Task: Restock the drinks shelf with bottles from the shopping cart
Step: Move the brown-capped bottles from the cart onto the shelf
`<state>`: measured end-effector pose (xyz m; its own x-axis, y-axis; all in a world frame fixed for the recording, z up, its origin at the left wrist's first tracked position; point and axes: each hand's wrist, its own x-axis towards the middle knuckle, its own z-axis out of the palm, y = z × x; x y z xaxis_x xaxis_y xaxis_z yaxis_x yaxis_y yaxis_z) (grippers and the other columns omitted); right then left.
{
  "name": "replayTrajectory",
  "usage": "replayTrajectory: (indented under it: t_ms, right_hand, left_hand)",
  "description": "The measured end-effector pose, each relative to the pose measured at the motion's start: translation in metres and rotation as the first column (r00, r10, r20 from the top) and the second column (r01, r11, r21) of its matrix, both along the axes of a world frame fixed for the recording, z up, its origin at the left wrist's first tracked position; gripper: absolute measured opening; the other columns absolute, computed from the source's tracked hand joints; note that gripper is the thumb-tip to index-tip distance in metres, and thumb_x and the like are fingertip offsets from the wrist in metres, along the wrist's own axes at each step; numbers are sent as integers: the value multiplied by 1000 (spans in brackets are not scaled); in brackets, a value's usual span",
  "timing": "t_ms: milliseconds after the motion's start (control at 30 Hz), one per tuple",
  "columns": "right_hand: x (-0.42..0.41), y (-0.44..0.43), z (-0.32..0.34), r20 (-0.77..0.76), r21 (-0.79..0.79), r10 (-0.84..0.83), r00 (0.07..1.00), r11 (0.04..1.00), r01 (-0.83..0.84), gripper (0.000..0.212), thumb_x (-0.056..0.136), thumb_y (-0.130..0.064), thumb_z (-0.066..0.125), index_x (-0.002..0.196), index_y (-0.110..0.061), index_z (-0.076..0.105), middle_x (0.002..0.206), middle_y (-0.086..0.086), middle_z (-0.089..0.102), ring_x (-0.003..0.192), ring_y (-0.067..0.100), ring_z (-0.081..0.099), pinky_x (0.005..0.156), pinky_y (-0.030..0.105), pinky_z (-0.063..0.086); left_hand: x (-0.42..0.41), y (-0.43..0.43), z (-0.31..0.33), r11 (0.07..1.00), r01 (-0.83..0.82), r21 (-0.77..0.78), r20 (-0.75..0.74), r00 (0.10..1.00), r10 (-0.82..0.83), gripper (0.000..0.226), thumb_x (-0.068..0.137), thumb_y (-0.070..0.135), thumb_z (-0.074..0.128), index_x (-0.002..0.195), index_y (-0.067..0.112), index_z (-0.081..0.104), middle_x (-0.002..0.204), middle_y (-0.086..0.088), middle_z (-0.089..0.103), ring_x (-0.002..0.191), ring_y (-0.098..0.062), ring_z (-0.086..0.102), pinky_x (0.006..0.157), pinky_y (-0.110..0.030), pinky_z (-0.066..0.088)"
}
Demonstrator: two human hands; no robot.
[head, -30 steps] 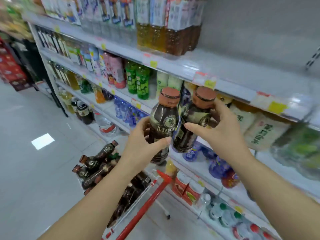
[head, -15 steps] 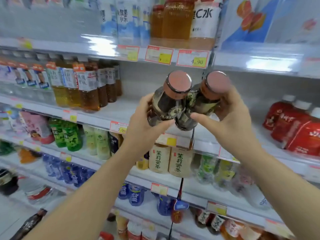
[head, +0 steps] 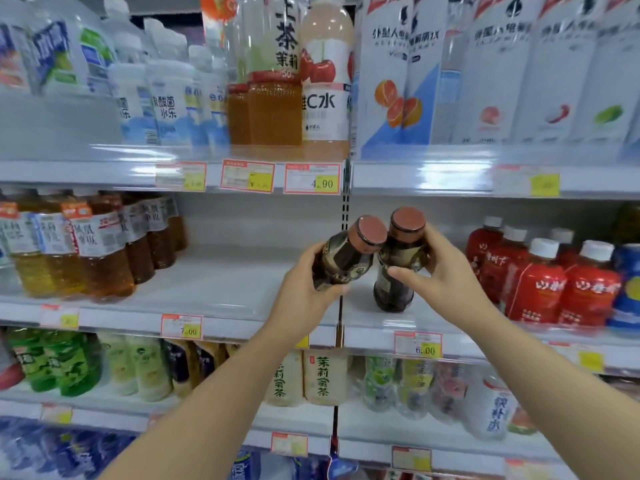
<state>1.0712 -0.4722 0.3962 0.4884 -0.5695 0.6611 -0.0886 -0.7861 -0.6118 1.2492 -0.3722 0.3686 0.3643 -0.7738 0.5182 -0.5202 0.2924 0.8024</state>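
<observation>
Two dark brown drink bottles with copper-coloured caps are at the middle shelf (head: 221, 299). My left hand (head: 304, 292) grips the left bottle (head: 346, 258), tilted to the right and held above the shelf. My right hand (head: 440, 271) grips the right bottle (head: 398, 268), which stands nearly upright with its base at or just above the shelf surface. The two bottles touch near their necks. The shopping cart is out of view.
Amber tea bottles (head: 86, 251) fill the shelf's left end and red bottles (head: 554, 282) its right end, with a bare gap between them. A vertical divider post (head: 344, 209) runs behind the held bottles. Stocked shelves lie above and below, with price tags (head: 311, 178) on the edges.
Both hands carried the bottles up from near the cart to the middle shelf gap, then lowered them toward the shelf surface. The camera view swung from the aisle to face the shelves.
</observation>
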Motion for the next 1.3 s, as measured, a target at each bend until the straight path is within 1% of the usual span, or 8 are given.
replayTrajectory:
  t_ms: [67,200,367,500,600,867,1067,1300]
  right_hand:
    - [3,-7,0,36,50,-23,999,999,21,55,76,-11,73,123,-26,50,113,-4,62,102,5,59,92,18,45]
    - [10,-25,5,83,143,-48,995,989,36,49,78,-10,71,120,-23,51,102,-13,64,87,-10,60,77,4,44]
    - [27,-51,5,71,279,-90,993,958,67,60,78,-17,70,133,-18,45,116,0,63,107,14,60,96,32,46]
    - [38,-52,-13,-9,307,-105,994,946,103,73,69,-29,80,131,-21,41,115,-5,57,105,12,55,90,29,42]
    - [42,-55,-38,-142,180,-307,941,927,330,86,57,-43,84,128,-22,41,118,2,51,112,17,49,93,34,43]
    - [30,-68,-40,-104,346,-146,984,922,173,74,75,-11,74,136,-18,33,119,-2,55,109,16,56,86,26,42]
    - [48,-86,-40,-256,281,-194,947,922,265,53,81,-19,70,128,-14,46,107,0,59,99,19,58,85,30,45]
    - [99,-132,-38,-220,334,-199,955,904,265,45,83,-10,66,125,-7,50,111,13,63,103,30,60,90,39,48]
  left_hand:
    - [3,-7,-3,1000,2,11,5,1000,-2,57,79,4,71,125,25,45,104,24,55,90,24,50,76,2,39]
    - [9,-18,-8,999,-15,29,-40,999,16,58,80,8,71,129,22,45,104,21,57,92,17,53,73,1,41]
    - [18,-30,-3,997,0,79,-61,998,5,56,81,12,71,127,27,45,107,20,58,99,4,55,77,-6,41]
    - [26,-42,0,995,-5,95,-82,997,13,58,80,15,72,130,25,45,114,12,61,106,-6,56,86,-20,40]
    - [28,-45,1,994,-16,104,-96,995,26,56,82,16,70,131,25,45,112,10,60,105,-7,56,87,-22,39]
    - [45,-54,-6,994,-30,103,-217,975,52,40,84,21,67,118,31,49,107,14,61,107,-9,57,88,-27,41]
    - [53,-55,-7,994,-66,82,-186,979,80,38,86,20,65,119,30,49,99,23,58,92,8,54,72,-10,39]
    - [82,-49,-9,980,-179,81,-189,963,192,38,88,21,62,121,33,47,100,22,57,93,4,54,76,-16,41]
